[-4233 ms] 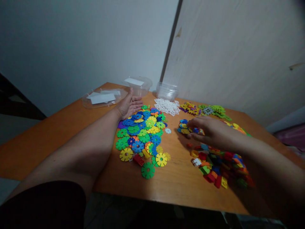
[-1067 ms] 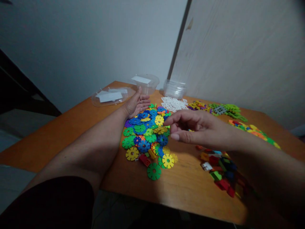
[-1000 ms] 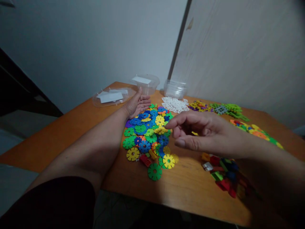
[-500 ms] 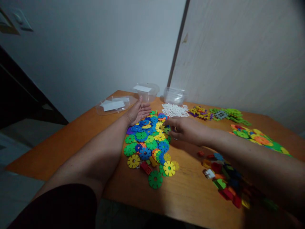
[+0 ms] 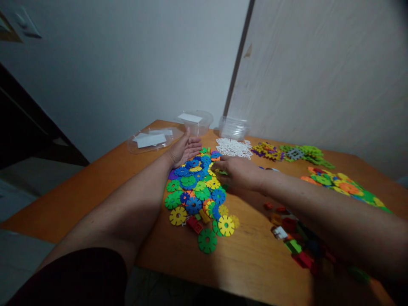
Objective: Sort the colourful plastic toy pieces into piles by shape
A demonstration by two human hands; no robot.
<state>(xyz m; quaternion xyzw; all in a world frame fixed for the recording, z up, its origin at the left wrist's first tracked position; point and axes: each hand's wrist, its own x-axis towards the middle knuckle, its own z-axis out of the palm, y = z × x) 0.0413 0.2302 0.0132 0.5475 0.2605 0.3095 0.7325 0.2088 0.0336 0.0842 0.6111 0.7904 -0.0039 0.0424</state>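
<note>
A pile of notched plastic discs (image 5: 194,180) in blue, green, yellow and orange lies between my hands on the wooden table. My left hand (image 5: 186,149) rests on its edge at the pile's far left side, palm turned toward the discs, fingers stretched out and holding nothing. At the pile's right side is my right hand (image 5: 236,172), its fingers slightly bent and apart over yellow and green discs. The fingertips reach onto the discs; I see none lifted. A red brick (image 5: 194,224) and a dark green disc (image 5: 207,241) lie at the pile's near end.
White lattice pieces (image 5: 234,148) lie behind my right hand. Further right are yellow-purple pieces (image 5: 267,151), green pieces (image 5: 312,154) and another disc pile (image 5: 347,185). Loose bricks (image 5: 295,246) lie under my right forearm. Clear containers (image 5: 199,125) and a lid (image 5: 149,139) stand at the back.
My right hand has moved left, from the pile's edge onto the yellow and green discs. My left hand has stayed in place.
</note>
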